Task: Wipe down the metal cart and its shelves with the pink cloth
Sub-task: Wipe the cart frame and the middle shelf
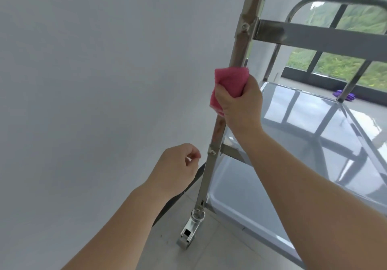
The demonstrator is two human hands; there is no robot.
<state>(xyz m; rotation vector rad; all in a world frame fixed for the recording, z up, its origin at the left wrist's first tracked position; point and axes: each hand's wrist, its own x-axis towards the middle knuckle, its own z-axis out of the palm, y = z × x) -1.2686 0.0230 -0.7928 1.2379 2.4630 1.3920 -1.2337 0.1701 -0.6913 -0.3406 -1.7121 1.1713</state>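
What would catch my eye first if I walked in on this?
The bright pink cloth, mid-frame, is wrapped round the metal cart's upright post and gripped by the right hand. Right of it, the shiny middle shelf mirrors the window bars. Lower down, the left hand hangs loosely curled beside the post, holding nothing.

Cart post [234,54] stands right of the wall [94,81]; shelves [314,123] extend right of the post
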